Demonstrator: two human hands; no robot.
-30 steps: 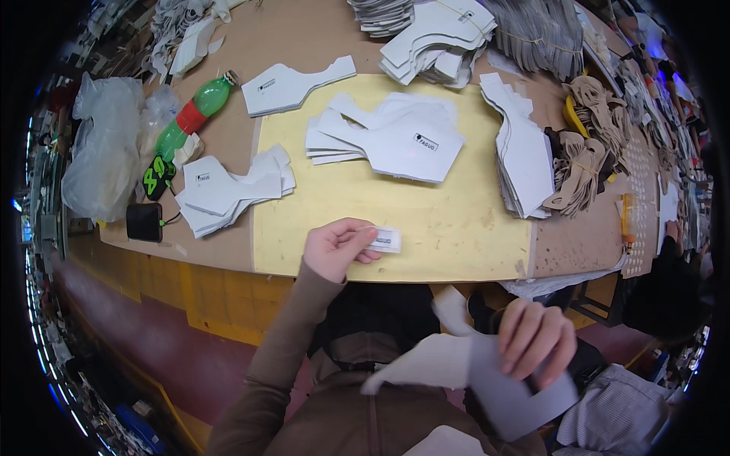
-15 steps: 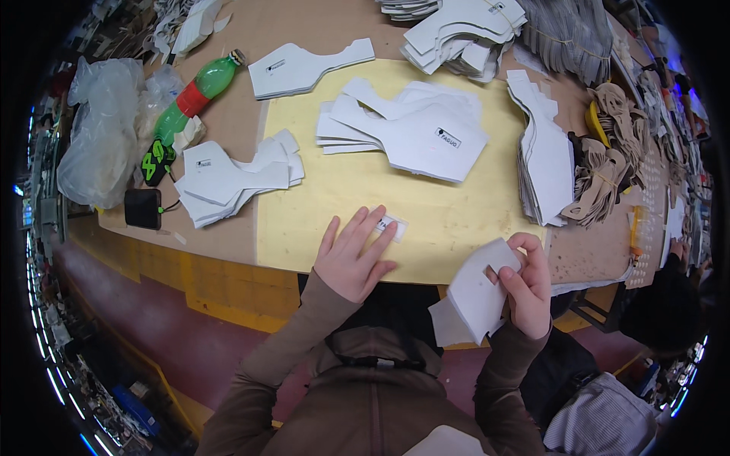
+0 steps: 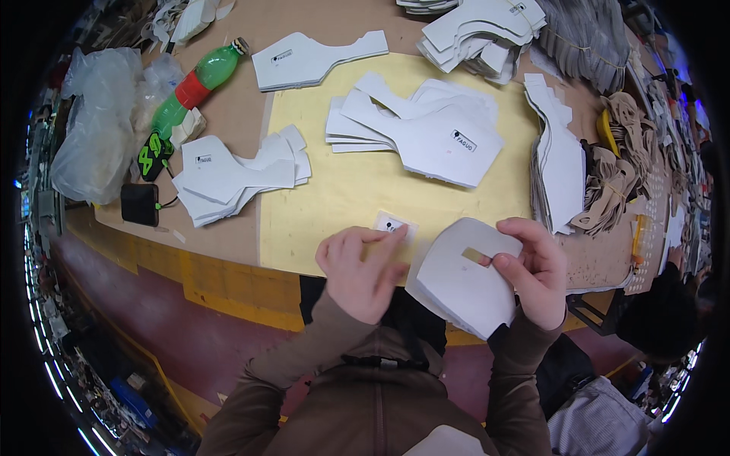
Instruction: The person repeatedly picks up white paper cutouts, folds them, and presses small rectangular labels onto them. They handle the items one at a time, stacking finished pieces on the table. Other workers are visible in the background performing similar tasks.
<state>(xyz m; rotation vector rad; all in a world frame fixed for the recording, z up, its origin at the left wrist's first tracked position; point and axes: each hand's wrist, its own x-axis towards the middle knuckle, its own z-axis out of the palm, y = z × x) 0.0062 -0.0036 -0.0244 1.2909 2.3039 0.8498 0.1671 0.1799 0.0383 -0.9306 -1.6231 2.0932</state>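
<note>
A white, curved, sheet-like panel with a rectangular slot (image 3: 456, 270) is held by the right hand (image 3: 534, 270) just above the near edge of a yellow rectangular sheet (image 3: 304, 228), its side beside the slot clamped between thumb and fingers. Just left of the panel, a small white rectangular label with dark print (image 3: 388, 221) is laid on the yellow sheet and partly covered by the index finger of the left hand (image 3: 359, 275); thumb and fingers of that hand are held apart, and whether the label is being pressed cannot be told. Beyond it, a fanned stack of white cut pieces (image 3: 449, 148) is spread on the sheet, flanked by a smaller white stack (image 3: 232, 182) on the left and an upright-lying white pile (image 3: 561, 171) on the right. Farther left, a green plastic bottle with a red band (image 3: 195, 87) is laid beside a translucent plastic bag (image 3: 93, 125).
</note>
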